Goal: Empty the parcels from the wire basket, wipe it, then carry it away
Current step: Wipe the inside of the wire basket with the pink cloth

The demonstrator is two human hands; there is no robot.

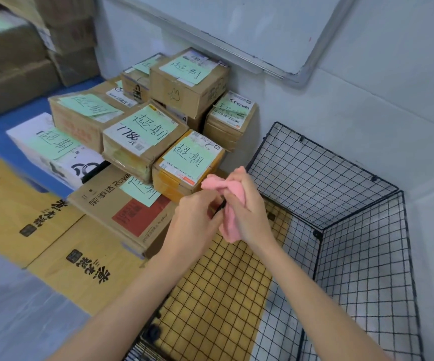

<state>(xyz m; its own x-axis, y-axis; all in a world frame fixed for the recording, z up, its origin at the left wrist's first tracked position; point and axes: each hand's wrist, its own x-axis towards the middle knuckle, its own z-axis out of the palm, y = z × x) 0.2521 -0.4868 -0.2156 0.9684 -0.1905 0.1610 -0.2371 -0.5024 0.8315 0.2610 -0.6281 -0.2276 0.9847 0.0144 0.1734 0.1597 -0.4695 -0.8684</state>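
Black wire-grid basket (361,259): open-topped, square-mesh walls, standing on the floor in a wall corner, partly over flattened yellow cardboard (91,272). At its left rim: left hand (195,217), fingers curled, pinching the rim wire; right hand (248,208) just beside it, fingers closed round a pink cloth (230,230) bunched over the same rim. Beyond, left: stacked brown cardboard parcels (187,84) bearing green handwritten notes.

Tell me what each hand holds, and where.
The right hand grips the pink cloth by its middle, against the wire basket's left rim; left hand pinches that rim beside it.
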